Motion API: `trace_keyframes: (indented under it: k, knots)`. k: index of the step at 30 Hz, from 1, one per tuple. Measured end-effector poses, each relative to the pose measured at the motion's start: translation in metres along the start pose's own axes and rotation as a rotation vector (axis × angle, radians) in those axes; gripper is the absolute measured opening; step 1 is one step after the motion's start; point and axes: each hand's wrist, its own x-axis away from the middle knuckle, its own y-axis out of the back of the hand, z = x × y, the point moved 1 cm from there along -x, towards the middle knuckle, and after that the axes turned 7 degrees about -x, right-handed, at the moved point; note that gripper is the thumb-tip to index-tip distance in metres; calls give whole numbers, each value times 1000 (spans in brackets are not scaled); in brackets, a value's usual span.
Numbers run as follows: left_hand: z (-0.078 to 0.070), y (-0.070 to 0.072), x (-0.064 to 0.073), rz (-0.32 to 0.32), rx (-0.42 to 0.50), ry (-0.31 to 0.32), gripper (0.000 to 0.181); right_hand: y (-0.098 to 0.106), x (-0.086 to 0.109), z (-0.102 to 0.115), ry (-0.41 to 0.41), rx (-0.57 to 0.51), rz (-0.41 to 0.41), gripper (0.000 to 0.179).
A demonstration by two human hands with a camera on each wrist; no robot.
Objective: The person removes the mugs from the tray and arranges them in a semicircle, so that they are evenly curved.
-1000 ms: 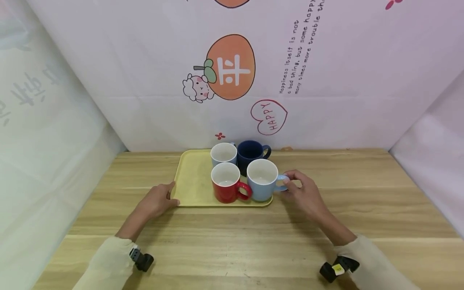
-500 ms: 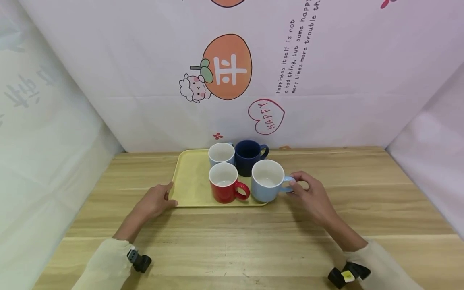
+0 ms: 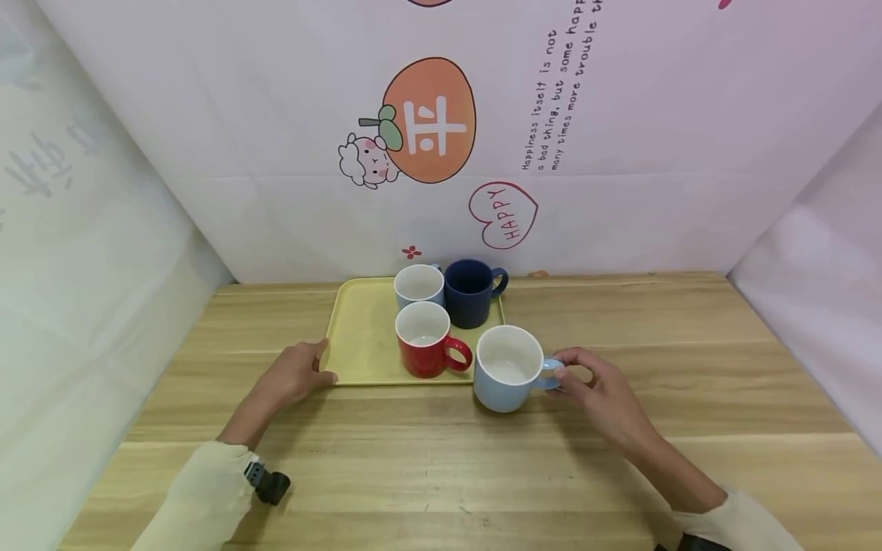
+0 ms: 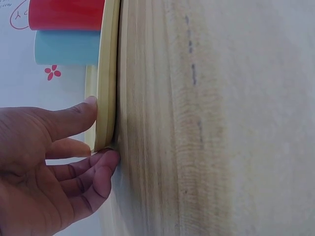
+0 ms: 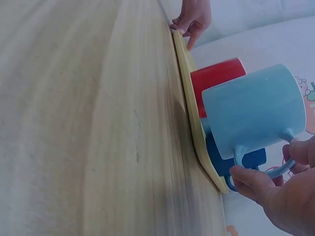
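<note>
My right hand pinches the handle of a light blue mug with a white inside. In the right wrist view this mug is raised above the wooden table, near the tray's front right corner. My left hand grips the left end of the yellow tray; in the left wrist view, its thumb lies on the rim and its fingers reach the underside at the corner. On the tray stand a red mug, a second light blue mug behind it, and a dark blue mug.
The wooden table extends in front of the tray and to both sides. A white printed cloth hangs behind it, close to the tray's back edge. More white cloth lines the left side.
My right hand has taken the light blue mug off the tray's right front corner, moving it slightly right, then toward me. My left hand has kept its grip on the tray.
</note>
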Motion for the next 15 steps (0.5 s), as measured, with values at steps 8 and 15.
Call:
trace_keyframes:
  k: [8,15]
  knots:
    - [2,0,-1,6,9,-4,71,-5,17,7,-40,83,-20,23]
    - [3,2,1,23,19,4,72,-18,27,12,-19,45,-10,19]
